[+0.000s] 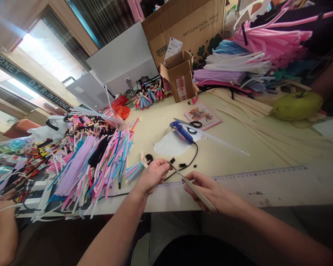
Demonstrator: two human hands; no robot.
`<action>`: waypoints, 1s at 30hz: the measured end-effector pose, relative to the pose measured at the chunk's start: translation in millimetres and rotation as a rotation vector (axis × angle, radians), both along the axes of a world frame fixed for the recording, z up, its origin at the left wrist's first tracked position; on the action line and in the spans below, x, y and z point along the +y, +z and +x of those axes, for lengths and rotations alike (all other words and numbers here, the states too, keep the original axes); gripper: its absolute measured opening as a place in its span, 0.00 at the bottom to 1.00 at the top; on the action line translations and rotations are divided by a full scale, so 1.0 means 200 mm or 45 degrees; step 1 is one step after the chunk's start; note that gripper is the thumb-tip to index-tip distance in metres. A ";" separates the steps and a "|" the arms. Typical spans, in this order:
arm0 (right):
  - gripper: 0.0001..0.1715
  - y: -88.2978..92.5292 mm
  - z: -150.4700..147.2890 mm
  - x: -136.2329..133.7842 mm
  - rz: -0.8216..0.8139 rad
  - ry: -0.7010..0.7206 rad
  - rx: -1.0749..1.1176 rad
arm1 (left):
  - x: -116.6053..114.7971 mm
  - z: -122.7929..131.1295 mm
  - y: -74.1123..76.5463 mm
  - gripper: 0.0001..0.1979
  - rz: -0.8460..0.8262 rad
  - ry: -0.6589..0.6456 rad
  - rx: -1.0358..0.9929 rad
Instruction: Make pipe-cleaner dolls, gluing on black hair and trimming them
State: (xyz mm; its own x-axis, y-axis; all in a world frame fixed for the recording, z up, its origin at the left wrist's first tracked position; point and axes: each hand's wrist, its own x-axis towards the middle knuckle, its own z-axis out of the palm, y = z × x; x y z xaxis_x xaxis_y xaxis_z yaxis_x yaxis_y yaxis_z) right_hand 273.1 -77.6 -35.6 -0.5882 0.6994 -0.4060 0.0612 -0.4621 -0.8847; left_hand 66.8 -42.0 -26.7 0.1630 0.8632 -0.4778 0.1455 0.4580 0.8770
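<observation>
My left hand (157,171) is closed in a pinch near the front of the table; what sits between its fingertips is too small to make out. My right hand (207,190) is wrapped round a beige-handled tool (198,194), whose thin metal tip reaches to my left fingertips. Beside that tip is a small black fuzzy piece (172,160), with another black piece (182,165) on the table to its right. A doll of coloured pipe cleaners with black hair (138,168) lies just left of my left hand.
A blue glue gun (182,132) rests on a white sheet (166,145), near black-handled scissors (194,126). A ruler (238,177) runs along the front. Pipe cleaner bundles (77,166) lie left, more (238,62) at back right. A small open carton (180,79) stands behind. Another person's arm (5,225) shows left.
</observation>
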 end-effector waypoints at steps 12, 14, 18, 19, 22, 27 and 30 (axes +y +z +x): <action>0.22 -0.05 -0.02 0.02 -0.144 -0.034 0.009 | 0.02 -0.02 -0.05 0.13 -0.063 0.011 0.012; 0.22 -0.06 -0.02 0.02 -0.181 -0.030 0.036 | 0.01 -0.03 -0.05 0.13 -0.060 0.025 0.014; 0.20 -0.07 -0.04 0.02 -0.204 -0.008 0.071 | -0.02 -0.05 -0.06 0.12 -0.020 0.060 0.014; 0.20 -0.06 -0.04 0.02 -0.204 -0.004 0.067 | -0.02 -0.05 -0.07 0.11 -0.008 0.065 0.014; 0.20 -0.06 -0.04 0.03 -0.204 0.028 0.051 | -0.03 -0.06 -0.07 0.11 0.015 0.061 0.006; 0.24 -0.05 -0.01 0.04 -0.152 0.105 0.032 | -0.03 -0.05 -0.06 0.11 0.042 0.046 0.011; 0.25 -0.04 0.01 0.05 -0.095 0.140 0.039 | -0.02 -0.04 -0.04 0.10 0.086 0.032 0.042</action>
